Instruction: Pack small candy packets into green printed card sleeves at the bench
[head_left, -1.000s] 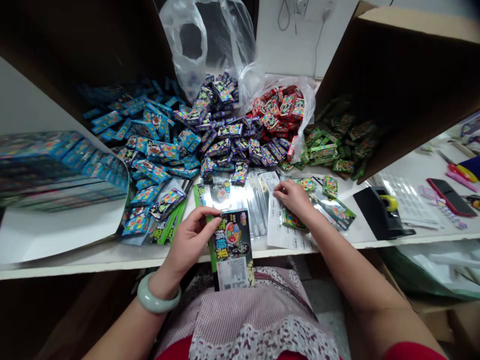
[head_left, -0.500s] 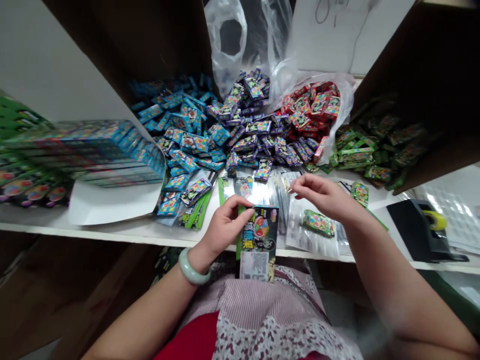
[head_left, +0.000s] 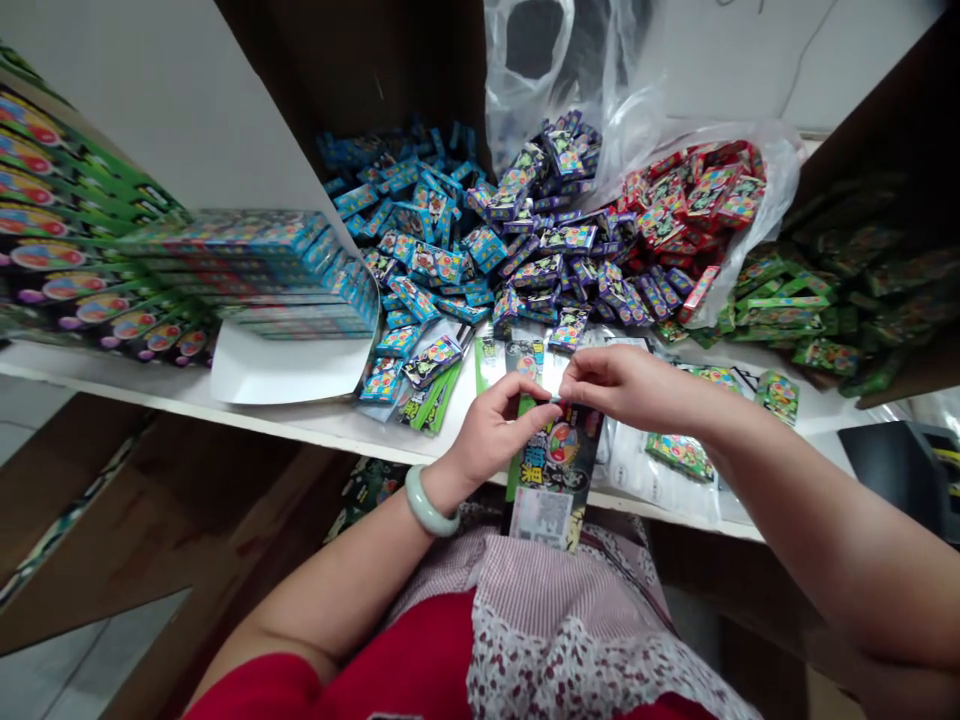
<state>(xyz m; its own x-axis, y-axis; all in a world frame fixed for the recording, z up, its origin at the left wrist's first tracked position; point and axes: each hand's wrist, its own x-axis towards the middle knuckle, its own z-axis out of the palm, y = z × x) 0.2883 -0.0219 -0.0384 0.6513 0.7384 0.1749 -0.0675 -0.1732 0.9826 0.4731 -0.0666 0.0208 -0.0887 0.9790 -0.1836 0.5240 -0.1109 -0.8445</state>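
Observation:
My left hand (head_left: 499, 430), with a pale green bangle on the wrist, pinches the top left corner of a flat black-and-green printed candy package (head_left: 555, 470). The package hangs upright over the shelf's front edge against my apron. Close beside those fingertips, my right hand (head_left: 611, 385) is closed in a pinch at the package's top edge. A tiny pale bit shows between the two hands; what the right fingers hold is too small to make out. Right of the package, a green candy packet (head_left: 679, 455) lies on clear plastic sheets (head_left: 626, 465).
Behind lie heaps of small blue boxes (head_left: 435, 262), purple boxes (head_left: 566, 238), red boxes (head_left: 701, 200) in a plastic bag (head_left: 784, 190), and green boxes (head_left: 787, 305). Stacked cartons (head_left: 277, 270) stand left. A black tape dispenser (head_left: 896, 465) sits at right, beyond a dark partition.
My right hand has moved left and down, from beside the package to its top edge, meeting the left fingers. My left hand still grips the package. The view has shifted left.

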